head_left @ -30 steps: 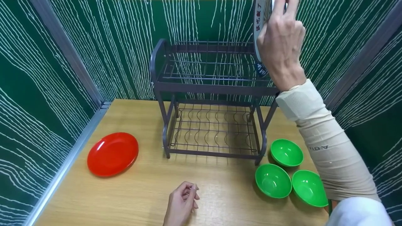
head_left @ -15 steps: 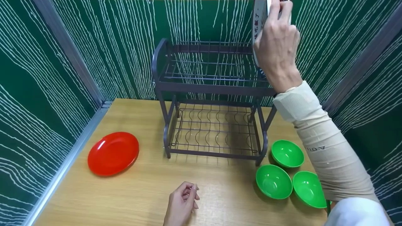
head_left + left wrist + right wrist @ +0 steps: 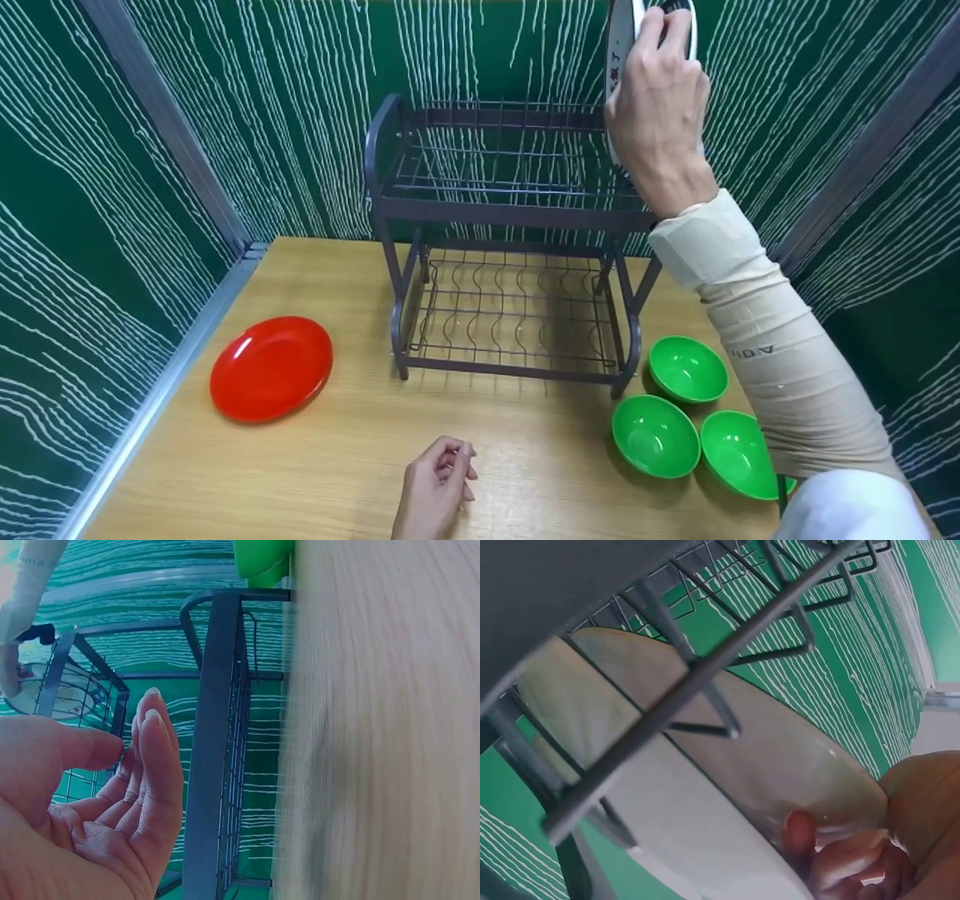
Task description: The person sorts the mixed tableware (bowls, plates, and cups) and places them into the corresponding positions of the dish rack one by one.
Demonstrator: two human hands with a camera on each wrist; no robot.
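Observation:
My right hand grips a plate with printed characters, on edge at the right end of the dish rack's upper tier. In the right wrist view, fingertips reach between two pale plate surfaces, a nearer one and a farther one, among the rack's wire prongs. A second white rim shows right of the hand in the head view. Low over the table, my left hand holds nothing, its fingers loosely curled. From the left wrist, the patterned plate appears behind the wires.
A red plate lies on the wooden table at the left. Three green bowls sit at the right: a rear one, a front one and one partly behind my sleeve. Green walls with white streaks surround the table.
My right hand has shifted slightly left and down with the plate, and less of the plate's lettering shows. A white rim right of the fingers has become visible. My left hand stays put.

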